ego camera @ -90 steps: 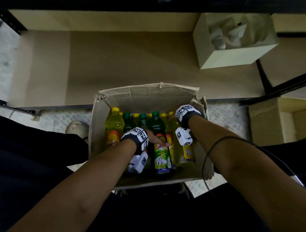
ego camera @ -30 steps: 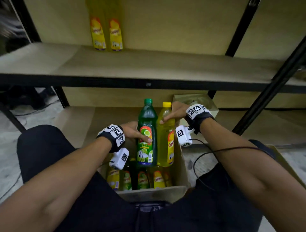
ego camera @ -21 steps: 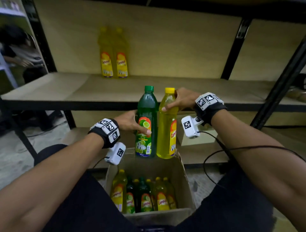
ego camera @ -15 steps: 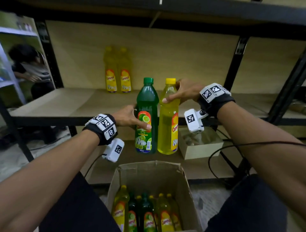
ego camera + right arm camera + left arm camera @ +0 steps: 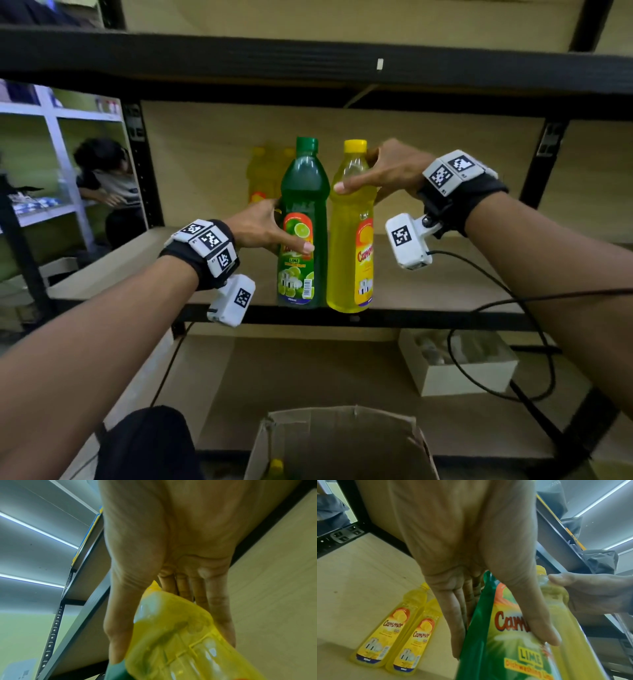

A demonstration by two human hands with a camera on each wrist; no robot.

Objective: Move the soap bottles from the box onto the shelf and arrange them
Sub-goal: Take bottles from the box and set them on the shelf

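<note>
My left hand (image 5: pixel 270 228) grips a green lime soap bottle (image 5: pixel 303 222) around its middle, thumb across the label. My right hand (image 5: pixel 380 171) holds a yellow soap bottle (image 5: pixel 351 233) near its shoulder. Both bottles are upright, side by side, at the front edge of the middle shelf (image 5: pixel 445 281). Two yellow bottles (image 5: pixel 397 628) stand at the back of that shelf, left of my left hand (image 5: pixel 488 601). In the right wrist view my right hand's fingers (image 5: pixel 217 608) wrap the yellow bottle (image 5: pixel 180 635). The cardboard box (image 5: pixel 342 442) sits below, one yellow cap showing inside.
A black shelf beam (image 5: pixel 308 65) runs overhead. A small white box (image 5: pixel 459 363) sits on the lower shelf at right. A black upright post (image 5: pixel 541 164) stands at right. Another person (image 5: pixel 109 185) crouches by white shelves far left. A cable (image 5: pixel 496 308) hangs from my right wrist.
Both hands have lifted the green and yellow bottles out of the box, up to the middle shelf's front edge. My view has tilted up, so the box has dropped to the frame's bottom.
</note>
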